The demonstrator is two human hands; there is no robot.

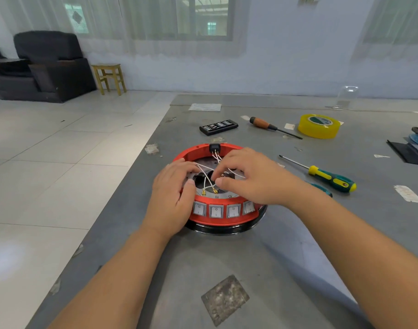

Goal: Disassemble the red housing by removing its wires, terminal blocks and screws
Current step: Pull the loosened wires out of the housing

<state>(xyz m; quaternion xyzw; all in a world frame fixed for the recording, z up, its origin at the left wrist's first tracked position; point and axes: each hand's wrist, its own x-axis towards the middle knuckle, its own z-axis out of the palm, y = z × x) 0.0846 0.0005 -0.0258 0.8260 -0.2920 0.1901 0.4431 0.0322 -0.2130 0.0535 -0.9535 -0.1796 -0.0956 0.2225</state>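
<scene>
The round red housing (223, 219) sits on a black base ring in the middle of the grey table (262, 269). Several grey rocker switches (215, 211) line its near wall. White wires (206, 176) with brass spade ends (204, 193) run across its open middle from a black part (214, 147) on the far rim. My left hand (173, 193) grips the housing's left rim, thumb over the edge. My right hand (248, 176) reaches in from the right, its thumb and fingers pinched on the white wires near the centre.
A yellow-green screwdriver (326, 175) lies right of the housing. Farther back are a wooden-handled screwdriver (269, 126), a black bit case (218, 127) and a yellow tape roll (319, 126). Dark objects (414, 148) sit at the right edge. The table's left edge drops to tiled floor.
</scene>
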